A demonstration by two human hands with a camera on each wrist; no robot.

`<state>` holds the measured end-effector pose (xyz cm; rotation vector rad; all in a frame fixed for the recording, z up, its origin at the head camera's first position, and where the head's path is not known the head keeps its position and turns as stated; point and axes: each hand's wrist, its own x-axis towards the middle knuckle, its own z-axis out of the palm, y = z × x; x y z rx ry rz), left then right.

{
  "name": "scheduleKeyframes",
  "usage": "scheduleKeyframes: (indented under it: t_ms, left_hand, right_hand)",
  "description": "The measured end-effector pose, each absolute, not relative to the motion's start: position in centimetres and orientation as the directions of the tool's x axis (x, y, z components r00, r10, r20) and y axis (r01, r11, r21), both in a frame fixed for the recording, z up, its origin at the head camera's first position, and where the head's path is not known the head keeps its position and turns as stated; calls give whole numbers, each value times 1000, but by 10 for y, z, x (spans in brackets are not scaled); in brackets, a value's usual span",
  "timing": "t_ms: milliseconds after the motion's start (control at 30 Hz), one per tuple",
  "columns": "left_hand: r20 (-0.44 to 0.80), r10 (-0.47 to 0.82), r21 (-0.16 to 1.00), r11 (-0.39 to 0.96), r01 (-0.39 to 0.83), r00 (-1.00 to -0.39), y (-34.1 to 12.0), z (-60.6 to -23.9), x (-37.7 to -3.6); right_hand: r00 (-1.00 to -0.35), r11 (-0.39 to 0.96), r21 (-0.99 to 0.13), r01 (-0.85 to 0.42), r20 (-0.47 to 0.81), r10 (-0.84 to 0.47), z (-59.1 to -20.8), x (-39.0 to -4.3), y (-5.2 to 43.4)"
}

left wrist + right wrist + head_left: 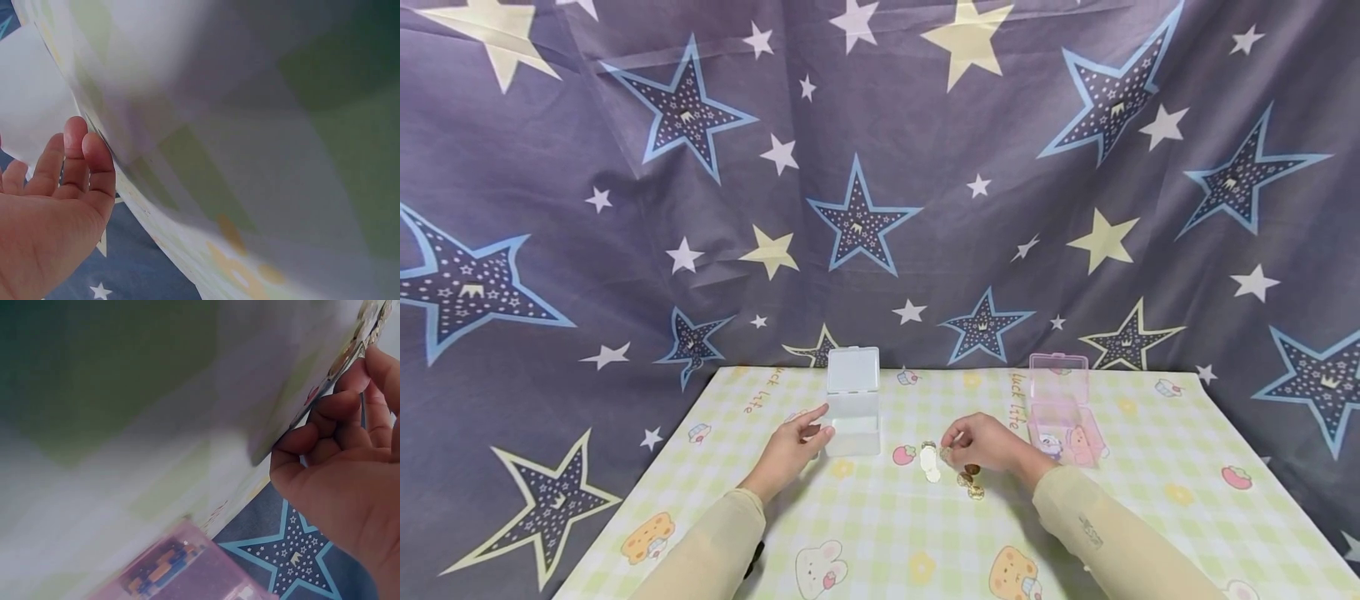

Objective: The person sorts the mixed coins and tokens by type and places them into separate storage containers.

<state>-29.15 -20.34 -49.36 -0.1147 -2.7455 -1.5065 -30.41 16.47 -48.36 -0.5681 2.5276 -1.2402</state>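
Note:
An open white plastic box (853, 437) stands at the middle back of the table, its lid tipped back. My left hand (793, 447) is at the box's left side, with relaxed fingers; in the left wrist view the fingers (75, 137) overlap the white box (37, 94). To the right, several shiny gold coins (976, 492) lie loose on the cloth. Among them my right hand (983, 442) pinches a coin (946, 456) between thumb and fingertips. The right wrist view shows the fingertips (373, 356) right at the coins, low against the cloth.
An open pink see-through box (1051, 414) stands right of the right hand, with blue and orange pieces inside (164, 569). A checked green and white cloth (865, 533) covers the table. A dark star-patterned curtain (880, 300) hangs behind the far edge.

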Motion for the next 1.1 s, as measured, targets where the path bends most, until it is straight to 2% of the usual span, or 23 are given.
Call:
scheduleKeyframes:
  t_ms: [300, 467, 833, 1100]
  left_hand:
    - [51, 54, 837, 543, 72, -997, -203, -496, -290]
    - [51, 56, 836, 544, 74, -997, -202, -495, -289]
    - [49, 59, 832, 550, 73, -997, -203, -493, -289]
    - [47, 56, 835, 546, 70, -997, -203, -493, -289]
  right_hand:
    - [-913, 523, -836, -164, -72, -402, -481, -305, 172]
    - [-921, 426, -900, -95, -83, -381, -472, -309, 169]
    - [-931, 234, -972, 3, -87, -353, -455, -318, 129]
    - [-931, 201, -980, 3, -76, -356, -454, -322, 99]
